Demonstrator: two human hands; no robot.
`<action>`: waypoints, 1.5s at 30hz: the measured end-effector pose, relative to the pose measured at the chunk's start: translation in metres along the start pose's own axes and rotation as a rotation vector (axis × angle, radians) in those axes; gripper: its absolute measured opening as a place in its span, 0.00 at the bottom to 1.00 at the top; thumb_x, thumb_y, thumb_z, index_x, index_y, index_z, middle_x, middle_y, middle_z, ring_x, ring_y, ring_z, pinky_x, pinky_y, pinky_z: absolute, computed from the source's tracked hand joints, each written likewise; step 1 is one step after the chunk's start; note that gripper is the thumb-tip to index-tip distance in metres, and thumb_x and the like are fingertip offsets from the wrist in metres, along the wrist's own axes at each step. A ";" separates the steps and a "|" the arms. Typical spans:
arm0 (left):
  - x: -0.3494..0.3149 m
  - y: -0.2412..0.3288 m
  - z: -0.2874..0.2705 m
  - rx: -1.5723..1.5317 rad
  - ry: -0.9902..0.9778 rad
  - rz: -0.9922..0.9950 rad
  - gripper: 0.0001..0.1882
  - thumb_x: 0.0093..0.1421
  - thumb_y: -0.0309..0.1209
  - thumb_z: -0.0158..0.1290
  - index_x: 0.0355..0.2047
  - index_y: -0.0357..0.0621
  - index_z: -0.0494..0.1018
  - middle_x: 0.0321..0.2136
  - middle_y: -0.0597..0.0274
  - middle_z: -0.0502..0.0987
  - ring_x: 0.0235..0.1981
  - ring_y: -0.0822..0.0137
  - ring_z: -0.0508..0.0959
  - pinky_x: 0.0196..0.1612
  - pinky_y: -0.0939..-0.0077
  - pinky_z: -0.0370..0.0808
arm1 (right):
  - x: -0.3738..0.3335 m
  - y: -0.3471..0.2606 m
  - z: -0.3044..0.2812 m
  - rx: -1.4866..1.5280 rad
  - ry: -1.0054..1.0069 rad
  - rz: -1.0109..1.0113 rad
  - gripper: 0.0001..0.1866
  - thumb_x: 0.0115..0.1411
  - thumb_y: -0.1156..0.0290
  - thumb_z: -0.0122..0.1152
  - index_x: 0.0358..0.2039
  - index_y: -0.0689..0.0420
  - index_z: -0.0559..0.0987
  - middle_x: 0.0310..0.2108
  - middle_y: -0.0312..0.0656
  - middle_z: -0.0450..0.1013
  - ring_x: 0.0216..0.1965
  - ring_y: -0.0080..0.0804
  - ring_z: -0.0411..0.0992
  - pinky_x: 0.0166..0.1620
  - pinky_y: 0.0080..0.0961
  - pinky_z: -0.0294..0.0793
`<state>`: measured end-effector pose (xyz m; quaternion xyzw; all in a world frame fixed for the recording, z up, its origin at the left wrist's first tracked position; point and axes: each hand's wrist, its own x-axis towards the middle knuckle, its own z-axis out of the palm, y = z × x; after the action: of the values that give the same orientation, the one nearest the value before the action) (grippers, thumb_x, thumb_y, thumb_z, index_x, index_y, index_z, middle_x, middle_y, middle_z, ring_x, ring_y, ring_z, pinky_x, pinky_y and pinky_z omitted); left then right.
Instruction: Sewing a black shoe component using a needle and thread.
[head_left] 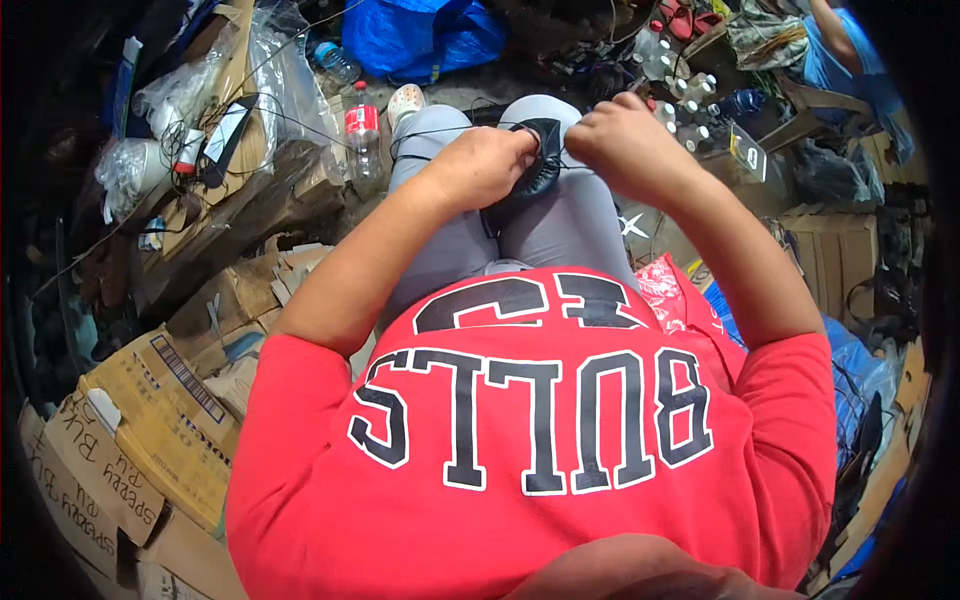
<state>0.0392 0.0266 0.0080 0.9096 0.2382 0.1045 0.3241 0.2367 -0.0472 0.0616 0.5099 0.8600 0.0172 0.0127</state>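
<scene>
Over my grey-trousered lap, my left hand (487,165) is closed with thumb and fingers pinching the edge of a black shoe upper (544,176). The piece is shiny, with a gathered, puckered edge, and it rests on my thighs. Just to its right and slightly raised, my right hand (632,146) is closed in a fist; what its fingers hold is hidden. A thin dark thread (440,130) stretches leftward across my knee from near my left hand. Short dark strands also show between the upper and my right hand.
A red-capped bottle (362,135) stands left of my knee. Several small bottles (690,112) cluster beyond my right hand. Scissors (632,226) lie right of my thigh. Flattened cardboard (165,430) is piled at left, a blue plastic bag (425,40) lies ahead, and another person's arm (836,32) shows far right.
</scene>
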 end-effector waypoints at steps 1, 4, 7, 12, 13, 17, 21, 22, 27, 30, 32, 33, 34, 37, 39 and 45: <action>0.000 -0.004 0.003 0.002 0.014 -0.007 0.07 0.57 0.28 0.47 0.35 0.40 0.71 0.28 0.46 0.75 0.32 0.47 0.75 0.34 0.61 0.71 | 0.005 -0.003 0.004 -0.027 -0.046 -0.036 0.03 0.52 0.69 0.52 0.26 0.50 0.75 0.22 0.36 0.72 0.32 0.34 0.72 0.41 0.30 0.63; -0.006 -0.012 0.006 -0.070 0.056 0.074 0.06 0.55 0.26 0.47 0.34 0.41 0.69 0.26 0.48 0.74 0.31 0.48 0.74 0.33 0.61 0.71 | 0.010 -0.006 0.004 0.102 -0.100 -0.019 0.02 0.51 0.73 0.52 0.27 0.52 0.72 0.22 0.37 0.71 0.32 0.36 0.71 0.42 0.31 0.62; -0.024 -0.014 -0.001 0.108 0.088 0.141 0.06 0.52 0.26 0.47 0.32 0.43 0.70 0.28 0.50 0.76 0.32 0.49 0.75 0.35 0.59 0.72 | 0.004 0.008 0.010 0.166 -0.060 -0.053 0.03 0.51 0.73 0.52 0.28 0.51 0.72 0.23 0.38 0.72 0.33 0.36 0.71 0.42 0.32 0.62; -0.117 -0.058 -0.035 -0.015 0.301 -0.258 0.06 0.55 0.23 0.49 0.34 0.40 0.71 0.26 0.54 0.74 0.29 0.63 0.75 0.35 0.73 0.70 | -0.081 0.076 0.034 0.428 -0.101 0.524 0.03 0.52 0.69 0.58 0.27 0.51 0.77 0.25 0.41 0.74 0.31 0.33 0.73 0.34 0.26 0.66; -0.130 -0.061 -0.044 -0.211 0.331 -0.433 0.04 0.56 0.26 0.52 0.31 0.39 0.73 0.24 0.64 0.73 0.28 0.75 0.71 0.35 0.78 0.69 | -0.089 0.080 0.038 0.816 0.040 0.715 0.06 0.53 0.66 0.62 0.27 0.55 0.79 0.24 0.37 0.74 0.27 0.24 0.71 0.32 0.20 0.66; -0.096 -0.010 -0.096 -0.568 0.586 -0.224 0.07 0.55 0.29 0.56 0.24 0.39 0.74 0.23 0.70 0.73 0.27 0.79 0.70 0.34 0.84 0.66 | -0.052 0.079 0.005 1.611 0.510 0.561 0.11 0.54 0.66 0.62 0.32 0.62 0.77 0.27 0.35 0.71 0.29 0.21 0.67 0.35 0.17 0.64; -0.043 0.058 -0.085 -0.976 0.453 0.275 0.10 0.60 0.31 0.51 0.27 0.37 0.72 0.28 0.59 0.76 0.35 0.68 0.77 0.43 0.75 0.73 | 0.013 0.018 -0.021 2.010 0.630 0.131 0.12 0.62 0.62 0.53 0.35 0.59 0.74 0.34 0.41 0.73 0.36 0.28 0.71 0.45 0.25 0.69; -0.034 0.074 -0.078 -1.092 0.346 0.381 0.10 0.62 0.31 0.49 0.28 0.36 0.72 0.29 0.57 0.76 0.38 0.65 0.78 0.45 0.72 0.73 | 0.016 0.008 -0.025 2.073 0.521 0.024 0.13 0.62 0.60 0.52 0.33 0.59 0.74 0.34 0.41 0.73 0.35 0.28 0.71 0.43 0.24 0.69; -0.057 0.058 -0.057 -0.719 -0.036 0.108 0.09 0.59 0.30 0.51 0.25 0.37 0.70 0.29 0.56 0.74 0.33 0.65 0.75 0.34 0.69 0.72 | -0.025 -0.011 -0.035 1.251 0.049 0.157 0.16 0.61 0.59 0.53 0.35 0.61 0.75 0.27 0.36 0.72 0.27 0.21 0.66 0.32 0.20 0.67; -0.097 0.010 -0.085 0.279 0.247 0.107 0.06 0.51 0.24 0.55 0.26 0.36 0.69 0.24 0.54 0.71 0.29 0.61 0.73 0.30 0.69 0.68 | -0.089 0.036 0.000 0.568 -0.063 0.351 0.12 0.58 0.68 0.55 0.41 0.59 0.76 0.35 0.40 0.75 0.34 0.25 0.71 0.40 0.22 0.69; -0.138 -0.029 -0.141 0.508 0.402 -0.265 0.06 0.52 0.28 0.52 0.29 0.39 0.74 0.30 0.52 0.73 0.33 0.55 0.73 0.36 0.70 0.70 | -0.163 0.093 0.009 0.489 -0.035 0.720 0.15 0.58 0.65 0.54 0.45 0.53 0.76 0.34 0.45 0.76 0.33 0.26 0.72 0.38 0.26 0.70; -0.176 -0.047 -0.177 0.393 0.735 -0.287 0.09 0.52 0.30 0.52 0.32 0.39 0.75 0.32 0.52 0.75 0.35 0.56 0.75 0.38 0.71 0.71 | -0.208 0.122 0.002 0.426 -0.043 1.033 0.16 0.57 0.62 0.53 0.45 0.52 0.76 0.36 0.44 0.76 0.34 0.26 0.71 0.40 0.26 0.69; -0.211 -0.042 -0.219 0.538 0.816 -0.596 0.13 0.52 0.33 0.53 0.35 0.39 0.76 0.35 0.52 0.77 0.36 0.58 0.77 0.39 0.71 0.72 | -0.263 0.153 0.003 0.399 0.042 1.088 0.17 0.57 0.60 0.54 0.45 0.52 0.76 0.39 0.44 0.76 0.38 0.29 0.72 0.42 0.26 0.69; -0.263 -0.034 -0.265 1.097 0.921 -0.892 0.14 0.53 0.40 0.54 0.36 0.47 0.78 0.32 0.54 0.78 0.33 0.54 0.78 0.37 0.66 0.73 | -0.395 0.213 -0.006 -0.051 -0.190 1.398 0.18 0.58 0.58 0.51 0.46 0.51 0.76 0.44 0.48 0.73 0.47 0.38 0.71 0.47 0.31 0.69; -0.264 -0.068 -0.253 0.881 1.027 -0.966 0.14 0.53 0.42 0.54 0.37 0.51 0.78 0.28 0.54 0.78 0.30 0.53 0.78 0.35 0.65 0.73 | -0.409 0.224 -0.006 -0.105 -0.424 1.287 0.20 0.57 0.55 0.51 0.47 0.51 0.75 0.45 0.49 0.72 0.48 0.40 0.71 0.48 0.31 0.68; -0.074 -0.005 -0.070 0.179 0.446 -0.130 0.20 0.50 0.22 0.53 0.46 0.43 0.73 0.44 0.55 0.75 0.45 0.61 0.74 0.48 0.73 0.70 | -0.161 0.095 0.032 0.791 -0.021 0.770 0.25 0.54 0.61 0.62 0.53 0.47 0.72 0.42 0.39 0.73 0.40 0.23 0.69 0.42 0.19 0.70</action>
<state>-0.0511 0.0309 0.0559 0.8719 0.3699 0.2600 0.1878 0.3986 -0.1421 0.0344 0.7535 0.5523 -0.3089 -0.1785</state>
